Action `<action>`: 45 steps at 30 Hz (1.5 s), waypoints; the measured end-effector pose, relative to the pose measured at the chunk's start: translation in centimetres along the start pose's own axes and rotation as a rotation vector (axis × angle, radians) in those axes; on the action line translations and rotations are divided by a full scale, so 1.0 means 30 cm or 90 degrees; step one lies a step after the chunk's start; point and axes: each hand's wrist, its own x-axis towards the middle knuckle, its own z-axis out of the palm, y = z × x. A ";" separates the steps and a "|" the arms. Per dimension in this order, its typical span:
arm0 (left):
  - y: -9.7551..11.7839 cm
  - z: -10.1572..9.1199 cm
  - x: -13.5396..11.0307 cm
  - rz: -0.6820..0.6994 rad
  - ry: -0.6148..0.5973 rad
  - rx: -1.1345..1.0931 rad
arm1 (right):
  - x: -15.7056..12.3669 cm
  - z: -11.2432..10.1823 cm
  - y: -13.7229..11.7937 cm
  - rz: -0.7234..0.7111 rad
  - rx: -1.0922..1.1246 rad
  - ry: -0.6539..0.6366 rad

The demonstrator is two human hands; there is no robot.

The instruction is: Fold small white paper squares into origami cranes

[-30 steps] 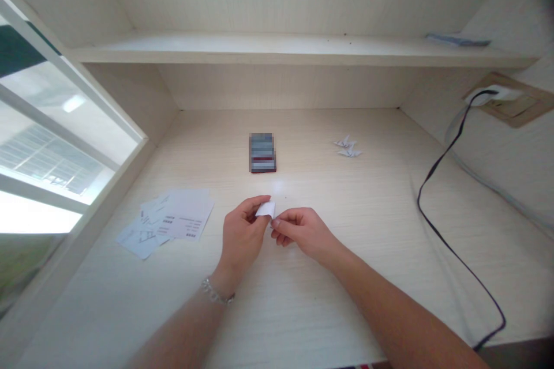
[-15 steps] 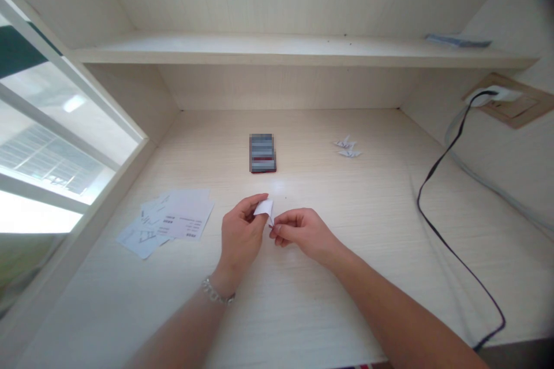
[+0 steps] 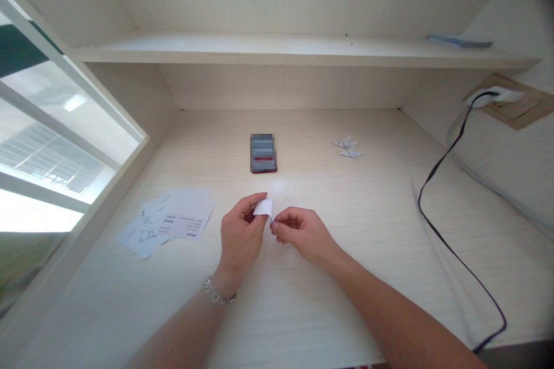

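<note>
One white paper slip (image 3: 263, 206) is pinched between the left hand (image 3: 240, 234) and right hand (image 3: 302, 234), its long axis apparently upright; two paper cranes (image 3: 348, 147) lie beyond.

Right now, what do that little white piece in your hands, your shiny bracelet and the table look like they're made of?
The small white piece looks like thin paper: matte, with a soft bend. The bracelet looks like polished metal because it glints, though I can't tell which metal. The desk top looks like pale laminate with faint wood-like streaks and a smooth finish, but it could be painted wood.
</note>
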 end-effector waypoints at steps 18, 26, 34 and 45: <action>0.000 0.005 0.002 0.008 0.051 -0.008 | 0.001 0.004 -0.012 0.063 0.110 -0.018; -0.002 0.010 -0.011 0.001 0.030 0.007 | 0.003 0.015 -0.007 0.036 0.113 -0.010; 0.000 0.005 0.003 -0.006 0.050 -0.008 | 0.000 0.007 -0.022 0.097 0.152 -0.032; -0.001 0.011 -0.001 -0.041 -0.010 -0.092 | 0.004 0.006 -0.003 0.054 0.141 -0.035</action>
